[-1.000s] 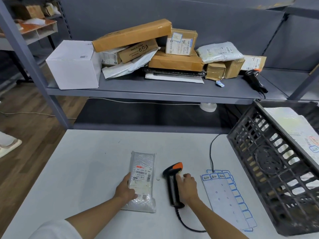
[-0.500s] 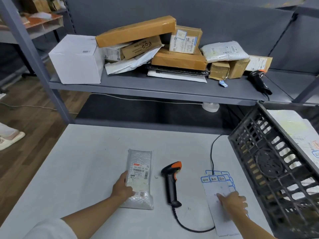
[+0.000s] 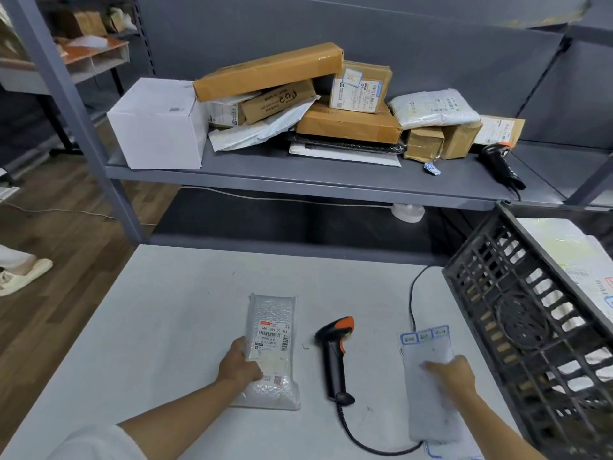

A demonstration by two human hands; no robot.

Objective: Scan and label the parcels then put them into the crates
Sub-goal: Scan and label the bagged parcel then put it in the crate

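The left hand (image 3: 239, 363) holds the bubble-wrap parcel (image 3: 271, 351) flat on the table (image 3: 159, 327), left of the scanner (image 3: 335, 356), while the right hand (image 3: 452, 375) rests with blurred fingers, grip unclear, on the label sheet (image 3: 429, 393) right of it.

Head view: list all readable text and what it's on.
"MADE IN CHINA": brown carton in the shelf pile.
"940 6591 00 344", last digits uncertain: shipping label on the bubble-wrap parcel under the left hand.
Sticker sheet under the right hand, other parcel labels: too small or blurred to read.
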